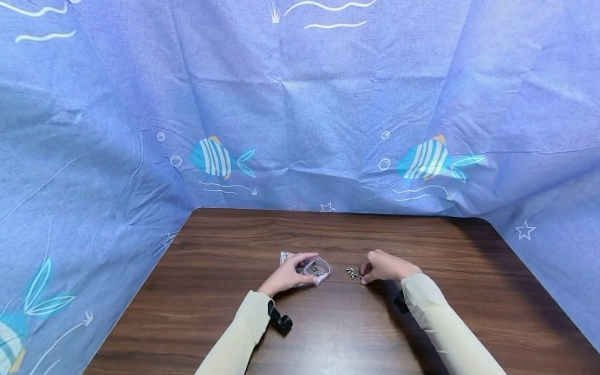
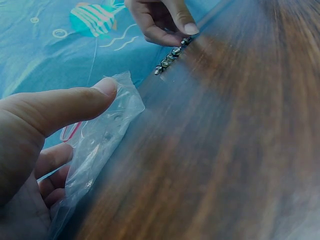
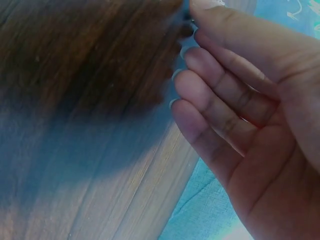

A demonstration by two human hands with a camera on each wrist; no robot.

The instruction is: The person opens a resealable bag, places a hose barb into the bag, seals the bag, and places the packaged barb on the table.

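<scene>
My left hand point(image 1: 290, 272) holds a clear plastic zip bag point(image 1: 324, 264), thumb and fingers spread around its mouth. Inside the bag lie several small metal pieces point(image 1: 316, 271). In the left wrist view the thumb lies along the clear film point(image 2: 112, 125), and a red zip line point(image 2: 73, 131) shows behind it. To the right of the bag, a small pile of shiny metal pieces point(image 1: 350, 272) sits on the table. At that pile's right edge my right hand point(image 1: 383, 265) pinches a small dark metal piece point(image 1: 361, 276) between thumb and forefinger, mostly hidden by the fingertips.
The brown wood-grain table point(image 1: 211, 323) runs back to a blue cloth point(image 1: 323, 114) printed with fish, which hangs behind it and at both sides. A black wrist strap and camera point(image 1: 281, 320) sits at my left cuff, another point(image 1: 401, 301) at the right.
</scene>
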